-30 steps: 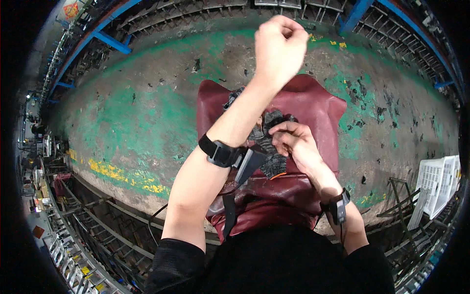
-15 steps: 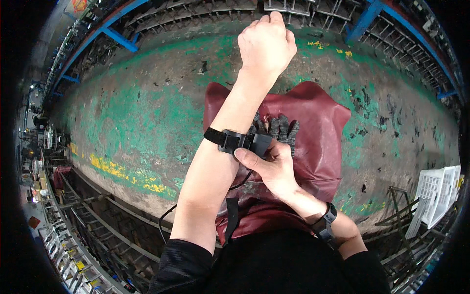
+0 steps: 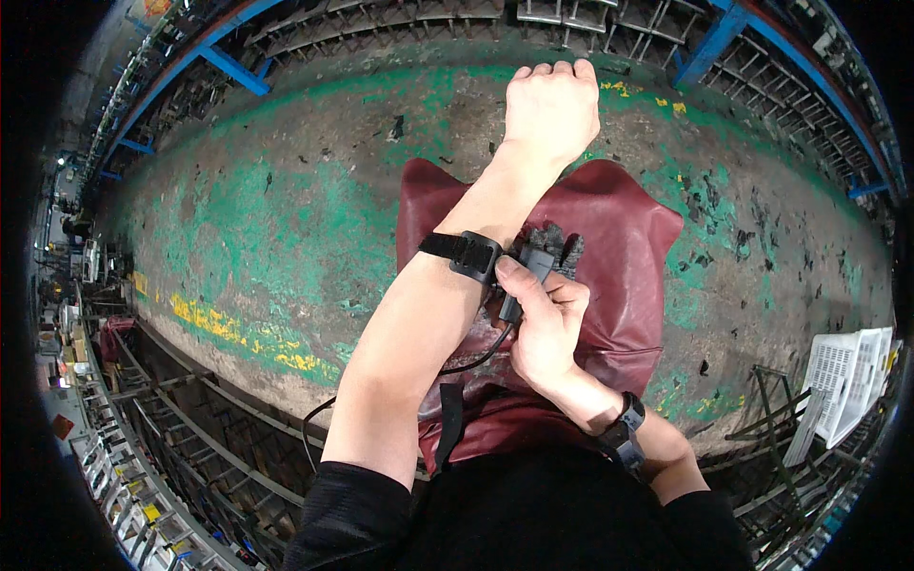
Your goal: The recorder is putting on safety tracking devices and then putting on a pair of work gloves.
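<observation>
The green-and-grey floor [image 3: 257, 247] is the broadest thing, stretching to both sides of the wearer and away in front, with dark scraps on the right; its far limit is a row of metal racks [image 3: 371, 38], their ends lost in the black fisheye rim. A dark red apron [image 3: 619, 247] covers the lap, its far edge bulging into two corners and its right edge standing just over the floor; the left forearm [image 3: 390, 333] crosses it and hides much of its left part. Near the right rim stand white crates [image 3: 843, 381], well apart from the hands.

The left grip [image 3: 554, 109] is a clenched fist, back upward, knuckles pointing away; its palm is out of sight. The right grip [image 3: 549, 331] is closed around a black box, thumb on top, the other fingers mostly hidden. Behind it a dark grey glove [image 3: 573, 252] shows only in part on the apron. A black strap mount [image 3: 474, 255] rings the left forearm.

The black box [image 3: 540, 261] is just right of that mount, above the apron; whether they touch is unclear. Its long axis slants from lower left to upper right, partly covered by the thumb. A thin cable [image 3: 476, 364] leaves the lower end toward the wearer and passes out of sight at the forearm.
</observation>
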### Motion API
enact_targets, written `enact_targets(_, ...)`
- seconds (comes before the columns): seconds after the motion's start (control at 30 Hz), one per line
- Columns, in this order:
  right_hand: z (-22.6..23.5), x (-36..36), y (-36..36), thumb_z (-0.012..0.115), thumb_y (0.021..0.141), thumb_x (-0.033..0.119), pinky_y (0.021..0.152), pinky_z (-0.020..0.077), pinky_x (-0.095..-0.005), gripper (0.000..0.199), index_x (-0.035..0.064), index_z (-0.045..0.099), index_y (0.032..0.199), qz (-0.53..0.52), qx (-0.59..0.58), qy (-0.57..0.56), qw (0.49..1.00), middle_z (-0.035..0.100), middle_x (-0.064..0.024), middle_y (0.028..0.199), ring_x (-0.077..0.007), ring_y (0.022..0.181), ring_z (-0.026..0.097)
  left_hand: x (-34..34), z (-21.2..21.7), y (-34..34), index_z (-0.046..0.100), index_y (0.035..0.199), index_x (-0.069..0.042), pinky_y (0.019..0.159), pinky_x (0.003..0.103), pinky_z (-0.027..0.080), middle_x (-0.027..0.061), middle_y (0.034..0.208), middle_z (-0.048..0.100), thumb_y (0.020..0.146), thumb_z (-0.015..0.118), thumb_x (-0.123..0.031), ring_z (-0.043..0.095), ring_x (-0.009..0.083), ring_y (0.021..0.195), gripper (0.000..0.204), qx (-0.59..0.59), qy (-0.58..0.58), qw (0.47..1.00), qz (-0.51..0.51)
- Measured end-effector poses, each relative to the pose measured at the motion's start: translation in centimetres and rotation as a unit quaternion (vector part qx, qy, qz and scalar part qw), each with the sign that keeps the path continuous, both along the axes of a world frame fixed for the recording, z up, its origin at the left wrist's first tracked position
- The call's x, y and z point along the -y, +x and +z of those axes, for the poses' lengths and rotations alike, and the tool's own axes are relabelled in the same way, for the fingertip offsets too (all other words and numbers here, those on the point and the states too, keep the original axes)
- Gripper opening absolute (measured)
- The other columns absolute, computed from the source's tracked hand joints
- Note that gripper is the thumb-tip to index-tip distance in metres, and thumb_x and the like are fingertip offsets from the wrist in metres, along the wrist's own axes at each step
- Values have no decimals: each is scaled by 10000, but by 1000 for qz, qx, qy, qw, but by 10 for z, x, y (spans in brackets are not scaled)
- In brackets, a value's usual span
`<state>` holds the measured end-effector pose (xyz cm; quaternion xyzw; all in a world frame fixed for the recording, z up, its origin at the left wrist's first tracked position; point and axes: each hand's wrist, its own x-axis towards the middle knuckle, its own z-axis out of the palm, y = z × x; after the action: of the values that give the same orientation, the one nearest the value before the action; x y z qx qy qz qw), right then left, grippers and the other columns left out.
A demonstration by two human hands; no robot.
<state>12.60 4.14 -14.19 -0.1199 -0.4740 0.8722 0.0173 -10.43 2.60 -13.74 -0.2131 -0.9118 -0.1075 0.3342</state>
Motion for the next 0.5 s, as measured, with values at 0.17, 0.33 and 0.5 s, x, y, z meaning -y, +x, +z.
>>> enact_targets(0.17, 11, 4, -4, 806, 986, 118, 604, 414, -215, 160, -30, 803, 925, -6, 5, 56, 998, 695, 51, 799, -10, 709, 553, -3, -8, -3, 681, 942, -54, 774, 436, 599, 117, 841, 741, 834, 749, -223, 756, 283, 809, 212, -1, -34, 999, -3)
enact_targets(0.33, 13, 2, -7, 800, 993, 132, 613, 425, -217, 182, -41, 810, 938, -6, 4, 87, 996, 689, 53, 793, -12, 718, 551, -2, -5, -6, 688, 946, -46, 775, 441, 601, 121, 846, 744, 836, 741, -230, 760, 288, 812, 221, 24, -20, 999, 11)
enact_targets(0.5, 15, -1, -9, 800, 968, 117, 500, 381, -216, 203, 13, 770, 796, -57, 18, 22, 998, 715, 0, 757, -49, 535, 534, -8, 2, -8, 690, 942, -39, 779, 445, 603, 124, 835, 747, 834, 733, -223, 763, 297, 813, 218, 18, 2, 1000, 21)
